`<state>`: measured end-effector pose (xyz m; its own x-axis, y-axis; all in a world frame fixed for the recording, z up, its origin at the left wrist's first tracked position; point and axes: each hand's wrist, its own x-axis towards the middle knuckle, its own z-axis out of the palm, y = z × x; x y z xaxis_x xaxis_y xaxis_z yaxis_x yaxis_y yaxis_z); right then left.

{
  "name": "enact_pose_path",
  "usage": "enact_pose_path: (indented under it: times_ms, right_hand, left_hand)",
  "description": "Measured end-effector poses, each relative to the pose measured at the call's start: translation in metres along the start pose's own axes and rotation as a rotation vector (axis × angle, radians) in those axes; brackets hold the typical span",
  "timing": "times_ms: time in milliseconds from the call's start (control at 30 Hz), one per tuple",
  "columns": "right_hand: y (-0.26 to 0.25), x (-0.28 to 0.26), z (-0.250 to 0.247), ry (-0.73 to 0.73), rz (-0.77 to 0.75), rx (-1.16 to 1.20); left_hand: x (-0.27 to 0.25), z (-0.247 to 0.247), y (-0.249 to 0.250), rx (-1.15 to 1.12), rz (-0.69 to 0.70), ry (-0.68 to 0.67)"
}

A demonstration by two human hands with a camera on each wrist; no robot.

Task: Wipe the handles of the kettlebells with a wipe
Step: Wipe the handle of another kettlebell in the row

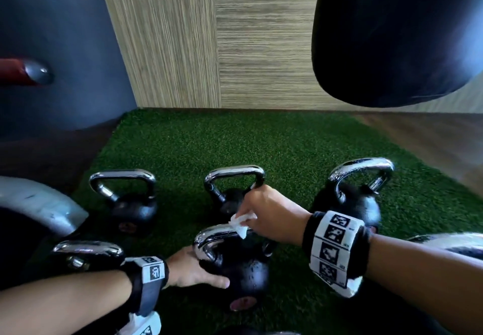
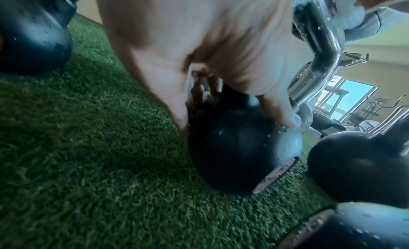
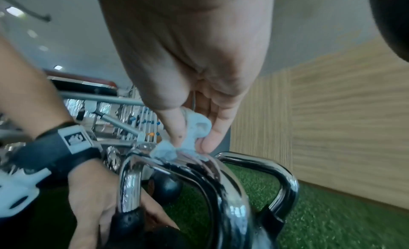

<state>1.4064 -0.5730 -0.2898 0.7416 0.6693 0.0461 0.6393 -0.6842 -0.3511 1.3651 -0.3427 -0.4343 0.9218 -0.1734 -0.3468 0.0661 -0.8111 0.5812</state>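
A black kettlebell (image 1: 244,274) with a chrome handle (image 1: 214,239) stands on the green turf in front of me. My left hand (image 1: 194,269) grips its round body from the left, thumb on the near side; the left wrist view shows the left hand (image 2: 232,81) spread over the ball (image 2: 239,156). My right hand (image 1: 264,212) pinches a crumpled white wipe (image 1: 241,223) against the top of that handle. In the right wrist view the right hand (image 3: 191,142) holds the wipe (image 3: 194,128) between thumb and fingers on the wet chrome bar (image 3: 223,181).
More chrome-handled kettlebells stand on the turf (image 1: 274,146): back left (image 1: 125,198), back middle (image 1: 230,188), back right (image 1: 358,193) and near left (image 1: 86,253). A black punching bag (image 1: 392,34) hangs at top right. A grey machine part (image 1: 39,204) juts in at left.
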Motion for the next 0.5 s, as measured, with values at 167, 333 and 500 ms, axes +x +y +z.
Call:
enact_pose_path:
  times_ms: [167,333,500]
  right_hand:
    - [0.008,-0.005,-0.008,-0.055,0.005,-0.241]
    - [0.003,-0.005,-0.013,-0.057,-0.010,-0.206]
    - [0.001,-0.010,-0.010,-0.046,0.038,-0.295]
  left_hand:
    - [0.003,0.010,0.000,-0.086,0.032,0.049]
    - [0.008,0.013,-0.007,-0.125,0.010,0.056]
    - [0.005,0.016,-0.009,-0.163,0.056,0.076]
